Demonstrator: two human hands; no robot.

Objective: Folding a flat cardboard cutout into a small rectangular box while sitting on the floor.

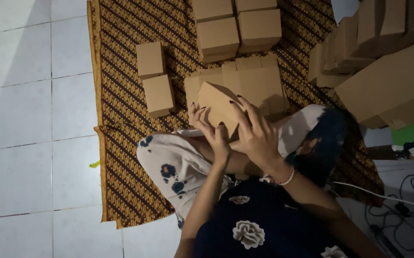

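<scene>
A plain brown cardboard box [219, 107] sits tilted in the lap, gripped between the left hand [210, 134] and right hand [257, 131]. Behind it lie flat brown box blanks [257, 79]. Two small closed boxes [154, 76] stand on the patterned mat; stacked boxes [238, 28] beyond, more cartons [383, 62] right.
</scene>
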